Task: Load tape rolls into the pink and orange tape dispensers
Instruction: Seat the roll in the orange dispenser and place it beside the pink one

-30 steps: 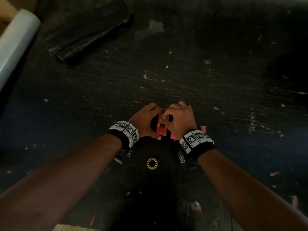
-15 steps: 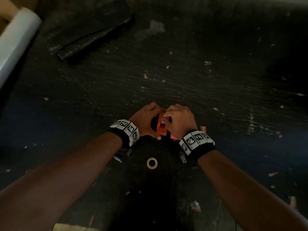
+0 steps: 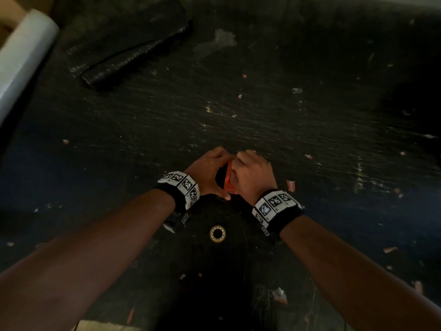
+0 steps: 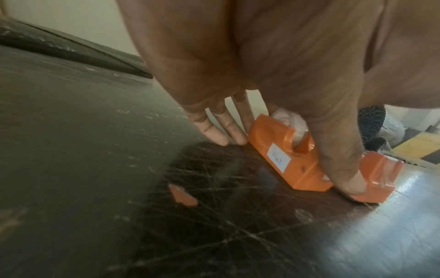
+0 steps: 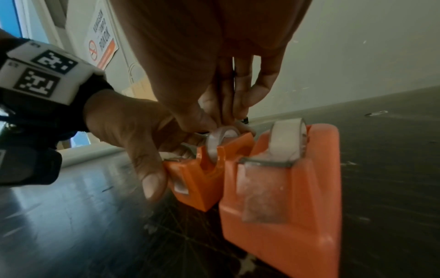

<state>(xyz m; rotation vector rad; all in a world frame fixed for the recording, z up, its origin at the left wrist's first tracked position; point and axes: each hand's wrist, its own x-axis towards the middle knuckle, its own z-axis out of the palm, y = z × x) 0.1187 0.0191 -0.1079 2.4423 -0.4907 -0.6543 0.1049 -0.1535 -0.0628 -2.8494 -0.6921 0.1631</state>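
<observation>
**A:** Why are both hands crowded onto that one dispenser at lower centre of the head view?

**B:** The left hand [image 4: 273,75] is bracing it. Its thumb presses the near side of the orange tape dispenser [image 4: 295,159] while the fingertips [image 4: 214,135] rest on the worktop [image 4: 95,150] at the far end, so I'd say the body is pinned and cannot slide. That hand grips the dispenser.

**A:** And the right hand [image 5: 214,56]?

**B:** In the right wrist view its fingers come down from the top of the frame and pinch the clear tape roll [image 5: 220,144] sitting in the dispenser's slot. My guess is the roll is being pressed home, or its loose end found; I cannot tell which.

**A:** There's a second dispenser just right of it.

**B:** Yes, the paler one, presumably the pink tape dispenser [image 5: 285,188], standing just beside the first with its own second roll [image 5: 289,139] already seated and tape drawn to the cutter. Parked close, it looks finished.

**A:** So what remains?

**B:** Likely only seating this roll and feeding its tape forward.
</observation>
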